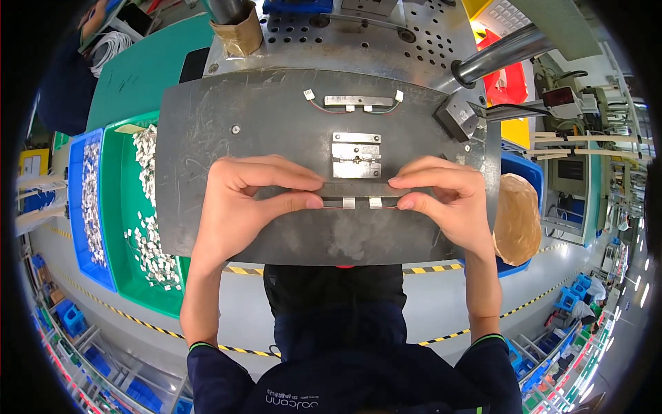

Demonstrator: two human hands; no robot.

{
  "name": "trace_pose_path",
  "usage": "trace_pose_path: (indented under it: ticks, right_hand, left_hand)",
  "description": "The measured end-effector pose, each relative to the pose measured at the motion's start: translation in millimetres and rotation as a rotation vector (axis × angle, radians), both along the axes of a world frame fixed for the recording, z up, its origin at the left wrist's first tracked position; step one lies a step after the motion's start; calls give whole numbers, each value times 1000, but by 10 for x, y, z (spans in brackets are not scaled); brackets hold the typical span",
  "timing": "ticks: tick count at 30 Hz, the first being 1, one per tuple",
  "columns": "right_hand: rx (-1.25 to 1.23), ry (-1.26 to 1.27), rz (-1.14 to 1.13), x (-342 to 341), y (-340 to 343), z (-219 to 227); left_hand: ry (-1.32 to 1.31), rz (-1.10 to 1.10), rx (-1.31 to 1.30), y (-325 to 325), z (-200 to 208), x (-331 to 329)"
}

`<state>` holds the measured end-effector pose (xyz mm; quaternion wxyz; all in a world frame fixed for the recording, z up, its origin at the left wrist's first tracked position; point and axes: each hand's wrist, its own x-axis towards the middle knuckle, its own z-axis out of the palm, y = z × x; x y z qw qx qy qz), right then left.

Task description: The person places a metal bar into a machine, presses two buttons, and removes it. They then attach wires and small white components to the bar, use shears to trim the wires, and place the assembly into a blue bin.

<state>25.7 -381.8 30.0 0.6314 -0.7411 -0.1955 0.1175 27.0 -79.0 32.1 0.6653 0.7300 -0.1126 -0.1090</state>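
My left hand (241,193) and my right hand (452,196) pinch the two ends of a narrow grey metal bar (358,188), thumbs near me and fingers on the far side. Two white connectors (349,203) show at the bar's near edge, with thin red wires running under my thumbs. Just beyond the bar, a silver metal fixture block (356,155) sits on the dark grey work plate (296,241). Farther back lies a similar metal bar (358,101), with two white connectors along its near edge and wires leading to a white connector at either side.
At left stand a green bin (123,241) and a blue bin (81,228) of small white connector parts. A perforated metal plate (386,41) lies behind the work plate. A black block (456,117) and a steel post (500,56) stand back right. Brown paper (517,221) lines a blue bin.
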Motion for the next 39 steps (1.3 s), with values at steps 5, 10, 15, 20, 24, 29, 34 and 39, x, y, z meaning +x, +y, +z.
trace_pose_path:
  ticks: [5,10,15,20,24,29,34,39]
  right_hand:
    - [33,-8,-24,-12,16,1]
    - [46,-14,-35,-17,20,6]
    - [32,-7,-38,-16,22,23]
    - [50,-22,-37,-18,29,32]
    - [55,-19,-45,-22,35,32]
    - [34,-22,-45,-14,34,33]
    - [-108,-156,45,9,19,-5]
    - [-383,-405,179,-192,51,-362]
  left_hand:
    - [-45,6,12,-16,-14,-13]
    - [-72,-5,15,-17,-13,-28]
    - [-5,19,-41,-14,-27,-53]
    - [4,2,-31,-3,-10,-52]
    - [-7,13,-56,-9,-17,-60]
    - [-23,17,-57,-11,-19,-51]
    - [-97,-83,135,40,-66,-36]
    - [-386,-151,314,-35,-505,-211]
